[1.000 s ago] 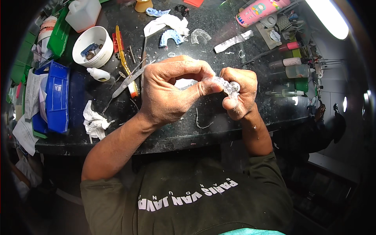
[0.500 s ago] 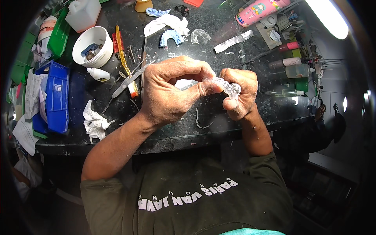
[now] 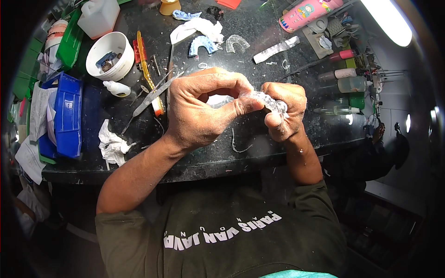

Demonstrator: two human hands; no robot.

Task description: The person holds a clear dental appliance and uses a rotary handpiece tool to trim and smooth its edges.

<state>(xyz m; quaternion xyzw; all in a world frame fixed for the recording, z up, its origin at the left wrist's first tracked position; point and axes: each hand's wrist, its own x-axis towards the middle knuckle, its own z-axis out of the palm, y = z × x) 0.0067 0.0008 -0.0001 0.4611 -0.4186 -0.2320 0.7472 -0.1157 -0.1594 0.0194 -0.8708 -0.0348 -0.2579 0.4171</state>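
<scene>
Fingers of the left hand [image 3: 197, 106] are pinching, thumb against forefinger, one end of a clear, tooth-shaped dental tray [image 3: 273, 104] near the centre of the frame; the right hand [image 3: 288, 104] is gripping its other end between thumb and curled fingers. Above them, toward the top centre, a blue arch-shaped mould [image 3: 202, 45] is lying beside a clear arch [image 3: 238, 43]. Left of the hands, a metal blade tool [image 3: 147, 102] is crossing a yellow-handled brush [image 3: 145, 69]. Farther out, a white tub [image 3: 119, 71] is standing at upper left and a pink bottle [image 3: 309, 14] is lying at upper right.
</scene>
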